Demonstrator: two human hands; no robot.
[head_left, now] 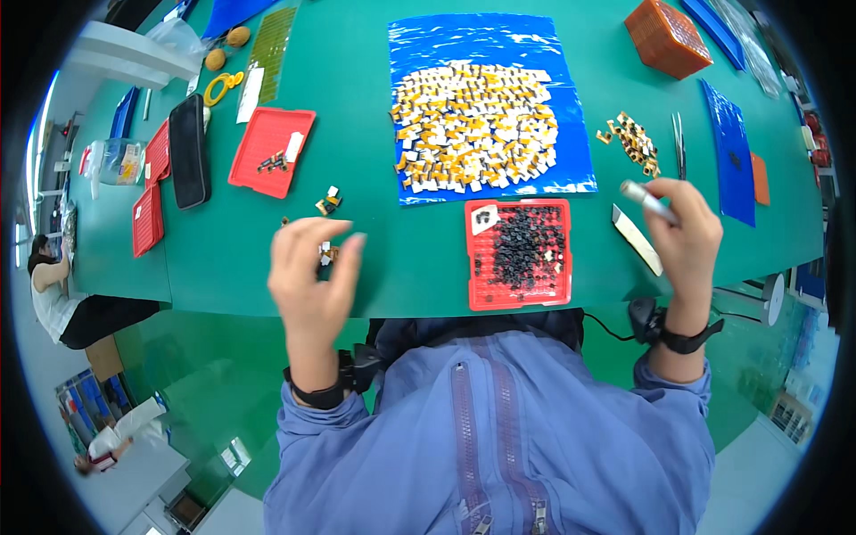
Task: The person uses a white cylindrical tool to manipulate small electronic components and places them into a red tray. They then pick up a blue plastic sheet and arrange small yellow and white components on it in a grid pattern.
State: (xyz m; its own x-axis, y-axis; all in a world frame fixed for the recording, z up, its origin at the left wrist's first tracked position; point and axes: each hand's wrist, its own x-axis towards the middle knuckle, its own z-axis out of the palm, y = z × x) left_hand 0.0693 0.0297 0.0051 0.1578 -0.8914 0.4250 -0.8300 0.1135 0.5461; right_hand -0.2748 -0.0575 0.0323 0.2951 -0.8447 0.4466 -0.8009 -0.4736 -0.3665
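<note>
My left hand (pixel 308 281) hovers at the table's near left, thumb and fingers apart, with nothing seen between them. Beneath and beside it lie a few small gold, black and white parts (pixel 330 201). In my right hand (pixel 687 227) is a whitish, pen-like cylinder (pixel 650 201), its blunt end pointing to the upper left. Next to that hand a flat pale strip (pixel 637 239) lies on the table. Between my hands stands a red tray (pixel 473 287) of small black parts. Beyond it, many white-and-orange pieces (pixel 477 129) cover a blue sheet (pixel 473 40).
Tweezers (pixel 680 147) and a pile of gold parts (pixel 635 144) lie at the right, with an orange basket (pixel 667 40) behind. Another red tray (pixel 267 169), a black case (pixel 188 152) and yellow scissors (pixel 219 86) occupy the left. A person (pixel 55 285) sits at far left.
</note>
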